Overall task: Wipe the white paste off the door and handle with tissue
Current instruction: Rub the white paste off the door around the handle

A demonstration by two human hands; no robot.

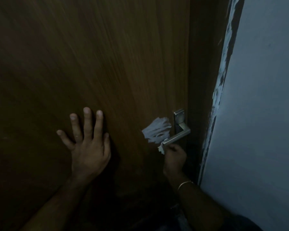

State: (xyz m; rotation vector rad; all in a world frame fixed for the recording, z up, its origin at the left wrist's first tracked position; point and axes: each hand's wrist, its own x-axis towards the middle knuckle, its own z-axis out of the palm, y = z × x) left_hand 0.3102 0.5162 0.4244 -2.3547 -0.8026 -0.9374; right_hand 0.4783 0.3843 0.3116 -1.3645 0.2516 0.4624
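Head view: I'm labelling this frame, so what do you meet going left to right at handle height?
Left hand flat on the door → white paste → handle → wall.

wall [260, 114]: pale blue, right of the wood | wall edge [223, 70]: rough, chipped paint | bangle [184, 183]: thin, gold

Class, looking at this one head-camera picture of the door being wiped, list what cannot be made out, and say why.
- Tissue: mostly hidden in the right hand; only a scrap shows.
- Handle tip: covered by tissue, so any paste there is unseen.
- Paste thickness: too dim and blurred.
- Door top and bottom: cut off by frame edges.
- Surface under the left hand: hidden by the palm.
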